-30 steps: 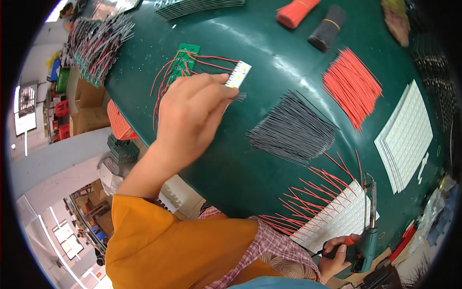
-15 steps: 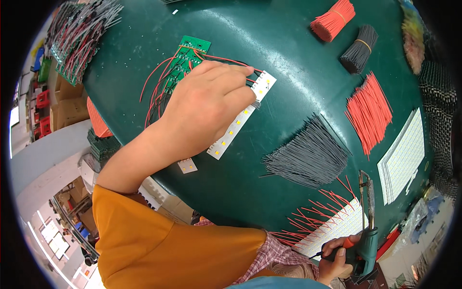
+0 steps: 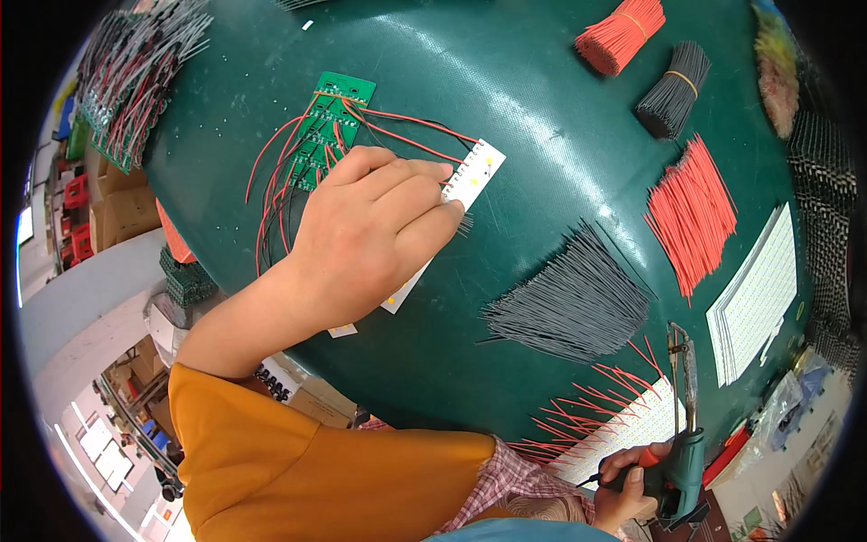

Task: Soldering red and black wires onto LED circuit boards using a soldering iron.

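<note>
My left hand [image 3: 375,230] is closed over a white LED strip board [image 3: 477,173] with yellow chips. A few dark wire ends [image 3: 465,224] poke out from under its curled fingers; the fingertips hide the rest. Red and black wires run from the strip's upper notched edge to a green circuit board panel [image 3: 348,88], held by a thin band. At the lower right, my right hand [image 3: 628,492] is wrapped round the handle of a green soldering gun [image 3: 691,465]. Its metal tip points up, away from the strip. A white LED panel [image 3: 646,415] with red wires lies beside it.
Loose black wires [image 3: 573,298] and red wires [image 3: 691,217] lie right of my left hand. Banded red [image 3: 620,36] and black bundles [image 3: 673,90] sit at the far right. White panels [image 3: 751,294] are stacked near the right edge; wired green boards [image 3: 135,86] pile up far left.
My left hand has slid down and slightly left along the strip, the dark wire ends moving with it. The strip and green panel have shifted a little left. My right hand stays nearly still.
</note>
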The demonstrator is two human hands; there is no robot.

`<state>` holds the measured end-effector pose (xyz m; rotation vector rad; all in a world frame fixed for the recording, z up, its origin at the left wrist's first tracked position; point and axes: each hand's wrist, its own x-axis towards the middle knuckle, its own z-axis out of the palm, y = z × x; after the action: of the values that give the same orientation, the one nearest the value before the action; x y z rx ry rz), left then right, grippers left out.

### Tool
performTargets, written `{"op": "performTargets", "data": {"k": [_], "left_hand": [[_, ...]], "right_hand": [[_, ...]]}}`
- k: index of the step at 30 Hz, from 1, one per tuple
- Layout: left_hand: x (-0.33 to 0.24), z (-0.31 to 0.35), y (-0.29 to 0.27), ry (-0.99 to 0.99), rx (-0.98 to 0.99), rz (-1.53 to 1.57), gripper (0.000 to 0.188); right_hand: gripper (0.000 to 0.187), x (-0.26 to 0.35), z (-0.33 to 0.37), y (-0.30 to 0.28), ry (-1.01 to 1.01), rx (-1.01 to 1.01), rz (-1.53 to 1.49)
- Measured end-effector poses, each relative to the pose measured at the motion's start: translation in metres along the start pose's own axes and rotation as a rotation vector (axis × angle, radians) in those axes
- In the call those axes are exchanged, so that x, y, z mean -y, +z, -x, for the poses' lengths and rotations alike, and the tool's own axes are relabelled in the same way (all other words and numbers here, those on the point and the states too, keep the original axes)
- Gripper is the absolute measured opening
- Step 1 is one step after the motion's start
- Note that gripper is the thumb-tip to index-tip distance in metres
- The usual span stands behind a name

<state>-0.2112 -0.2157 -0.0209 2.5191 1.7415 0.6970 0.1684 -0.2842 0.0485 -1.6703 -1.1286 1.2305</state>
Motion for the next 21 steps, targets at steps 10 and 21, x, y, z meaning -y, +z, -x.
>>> {"op": "performTargets", "data": {"k": [10, 21], "left_hand": [[-0.0010, 0.0017, 0.0010, 0.009, 0.004, -0.044, 0.018], [-0.0003, 0.0038, 0.0040, 0.004, -0.008, -0.020, 0.019]], "right_hand": [[0.053, -0.0034, 0.0012, -0.0027, 0.011, -0.021, -0.013], [0.051, -0.0018, -0.0007, -0.0008, 0.001, 0.023, -0.022]]}}
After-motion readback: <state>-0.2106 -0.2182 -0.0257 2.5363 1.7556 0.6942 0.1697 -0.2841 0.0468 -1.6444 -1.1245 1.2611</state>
